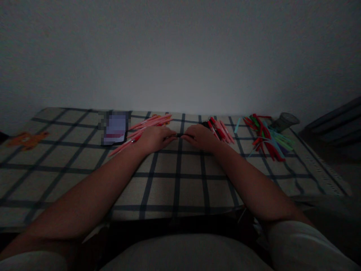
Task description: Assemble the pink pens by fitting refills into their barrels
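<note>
Both hands meet near the middle of the table, closed in a pinch. Between their fingertips is a slim black piece (178, 135), which looks like part of a pen; most of it is hidden. My left hand (156, 138) grips its left end and my right hand (199, 137) its right end. Beside and behind my left hand lies a bundle of long pink pens or pen barrels (149, 122), some with red parts. Just right of my right hand is a group of shorter red and pink pen pieces (221, 130), with black pieces (205, 124) at its left.
A checked cloth (163, 192) covers the table, which backs onto a wall. A phone (115, 128) lies left, beyond it an orange flower-shaped item (28, 140). At right are red, green and blue strips (266, 139) and a dark transparent cup (286, 120).
</note>
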Available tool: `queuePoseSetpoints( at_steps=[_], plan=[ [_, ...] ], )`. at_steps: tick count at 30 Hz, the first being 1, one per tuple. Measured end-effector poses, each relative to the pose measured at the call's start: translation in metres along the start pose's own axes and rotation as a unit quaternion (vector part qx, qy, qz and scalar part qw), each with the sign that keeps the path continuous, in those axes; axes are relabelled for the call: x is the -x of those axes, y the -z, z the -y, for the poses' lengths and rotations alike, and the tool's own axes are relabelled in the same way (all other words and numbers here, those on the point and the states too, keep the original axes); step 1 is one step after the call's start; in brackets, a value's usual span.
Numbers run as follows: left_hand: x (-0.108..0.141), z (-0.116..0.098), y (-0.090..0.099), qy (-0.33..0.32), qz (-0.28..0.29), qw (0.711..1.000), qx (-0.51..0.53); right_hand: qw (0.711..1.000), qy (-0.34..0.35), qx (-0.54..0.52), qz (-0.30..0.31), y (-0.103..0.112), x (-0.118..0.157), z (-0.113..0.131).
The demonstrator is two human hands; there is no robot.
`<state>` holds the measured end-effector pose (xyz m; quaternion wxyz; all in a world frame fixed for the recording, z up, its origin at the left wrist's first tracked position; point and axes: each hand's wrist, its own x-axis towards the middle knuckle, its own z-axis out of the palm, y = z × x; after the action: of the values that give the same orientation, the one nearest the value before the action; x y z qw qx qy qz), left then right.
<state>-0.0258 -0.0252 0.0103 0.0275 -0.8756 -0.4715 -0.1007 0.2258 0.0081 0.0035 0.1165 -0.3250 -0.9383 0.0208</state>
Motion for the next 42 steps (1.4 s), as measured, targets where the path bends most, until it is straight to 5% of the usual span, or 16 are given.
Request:
queuePoseSetpoints(
  at_steps=[42],
  plan=[
    [-0.002,-0.011,0.001,-0.023,0.093,0.995,0.002,0.998,0.004,-0.011,0.063,-0.007,-0.001,0.001]
  ],
)
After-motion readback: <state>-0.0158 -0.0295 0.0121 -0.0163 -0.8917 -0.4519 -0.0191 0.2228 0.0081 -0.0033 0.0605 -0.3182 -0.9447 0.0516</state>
